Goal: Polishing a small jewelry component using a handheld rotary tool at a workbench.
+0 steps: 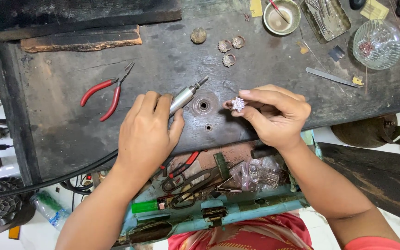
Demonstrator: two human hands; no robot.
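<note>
Left hand (146, 132) wraps one silver rotary handpiece (184, 96), tip pointing up-right over the dark workbench (61, 115). Right hand (274, 113) pinches one sparkling cluster ring (237, 104) between thumb and fingertips, just beside the tool. Three more rings (230, 48) lie further back; one pair of red-handled pliers (107, 91) sits left.
</note>
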